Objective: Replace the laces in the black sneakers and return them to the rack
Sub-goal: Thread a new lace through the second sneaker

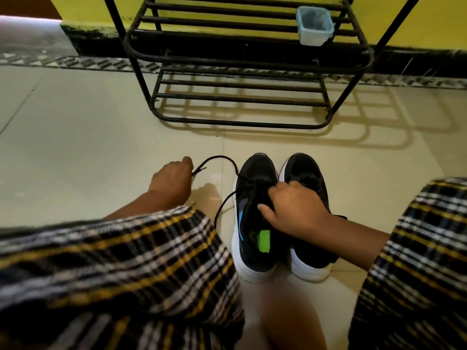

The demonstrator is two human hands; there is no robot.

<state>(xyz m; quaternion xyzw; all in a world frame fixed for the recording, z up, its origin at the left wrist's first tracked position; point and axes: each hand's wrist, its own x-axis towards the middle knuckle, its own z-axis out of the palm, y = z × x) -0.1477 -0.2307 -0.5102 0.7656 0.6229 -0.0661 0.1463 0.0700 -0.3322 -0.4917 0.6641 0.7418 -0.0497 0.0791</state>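
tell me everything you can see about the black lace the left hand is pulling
The black lace is a thin dark cord, seemingly woven fabric. The left hand pinches it near one end, whose tip pokes out past the fingers. From there it arcs over the pale floor tile to the eyelets of the left sneaker, where it is threaded. Another strand trails from the shoe down toward the plaid-clad knee. The right hand grips that sneaker's upper.
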